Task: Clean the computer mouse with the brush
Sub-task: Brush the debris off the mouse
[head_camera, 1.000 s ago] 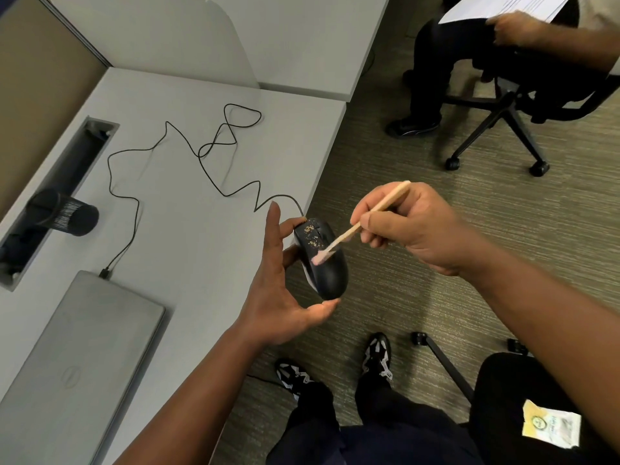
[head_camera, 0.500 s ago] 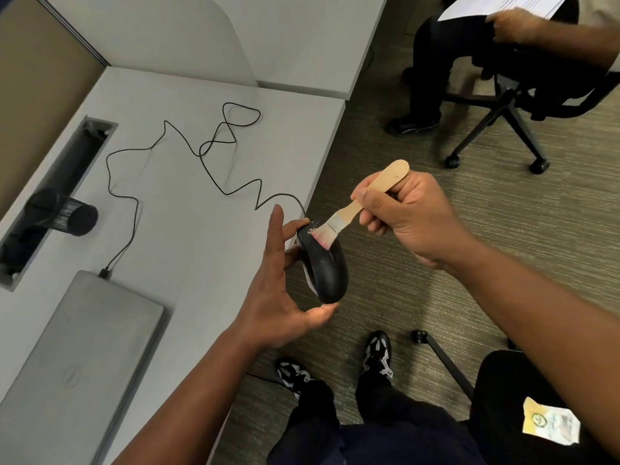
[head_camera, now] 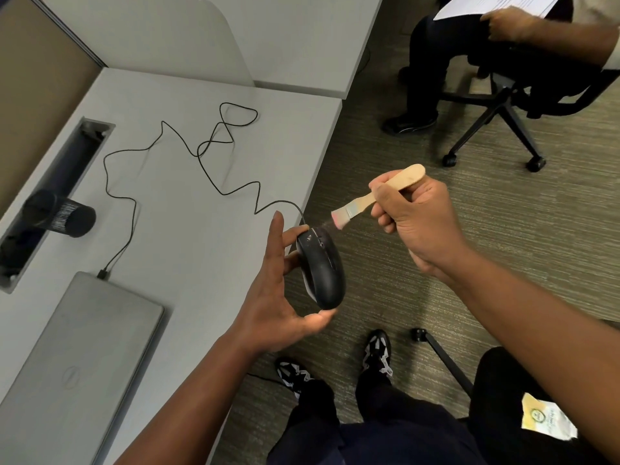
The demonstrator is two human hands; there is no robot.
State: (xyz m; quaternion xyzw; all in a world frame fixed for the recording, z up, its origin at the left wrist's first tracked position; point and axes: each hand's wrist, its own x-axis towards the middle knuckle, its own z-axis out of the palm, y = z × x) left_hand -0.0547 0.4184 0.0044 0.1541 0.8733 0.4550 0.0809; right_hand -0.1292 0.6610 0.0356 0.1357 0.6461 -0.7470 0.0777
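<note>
My left hand (head_camera: 271,297) holds a black wired computer mouse (head_camera: 322,270) off the desk's right edge, thumb at its rear end and fingers behind its far side. Its top looks mostly dark, with a few pale specks near the wheel. My right hand (head_camera: 412,223) grips the wooden handle of a small brush (head_camera: 375,199). The pinkish bristles hang just above and to the right of the mouse's front, apart from it. The black cable (head_camera: 201,152) winds over the desk to the laptop.
A shut grey laptop (head_camera: 80,347) lies at the desk's (head_camera: 188,229) near left. A black mesh cup (head_camera: 60,213) lies by the cable slot. Another person sits on a wheeled office chair (head_camera: 496,105) at upper right. My shoes and a tripod leg are on the carpet below.
The brush swept forward over the mouse's front and has lifted off to the upper right. The brown crumbs seen a second ago on the mouse are mostly gone. My left hand stayed put.
</note>
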